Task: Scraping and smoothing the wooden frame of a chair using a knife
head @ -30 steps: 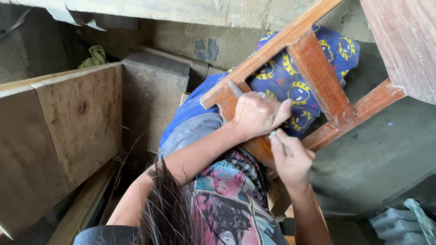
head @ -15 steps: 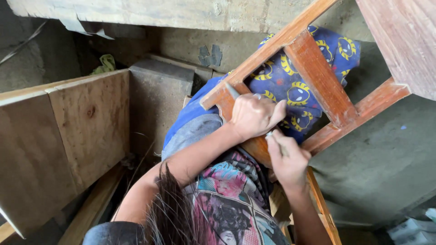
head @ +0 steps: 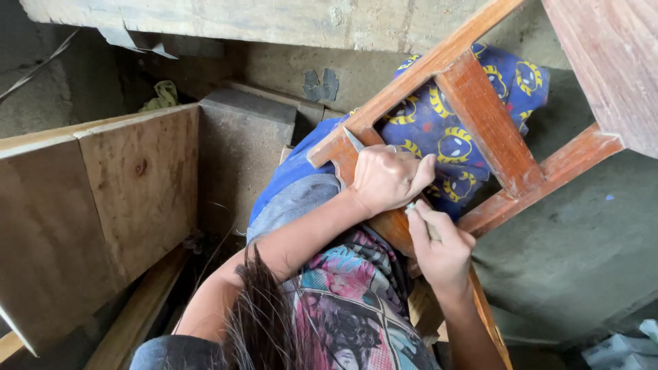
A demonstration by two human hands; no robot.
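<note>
So the view is straight down over someone's head, dark hair hanging in the bottom of the shot. The left hand is wrapped around a flat metal blade, looks like a chisel or scraper, with its tip poking out above the knuckles and lying against the reddish wooden frame. That grip is fully closed, fingers curled tight around the tool and the fist resting right on the wood.

The right hand sits just below and right of it, also closed, pinching a thin pale stick-like tool. Could be a pencil or a small file, too small to say. Its upper end comes up just beside the left hand's fingers, nearly touching them.

The frame looks like a chair or stool tipped on its side, lying across the person's lap, rails running diagonally up to the right. Behind the rails there's blue cloth with yellow round prints.

On the left stands a plywood box, open side facing up, with a grey concrete block just beside it. A wooden plank lies along the floor below the box. Rough concrete floor on the right.
</note>
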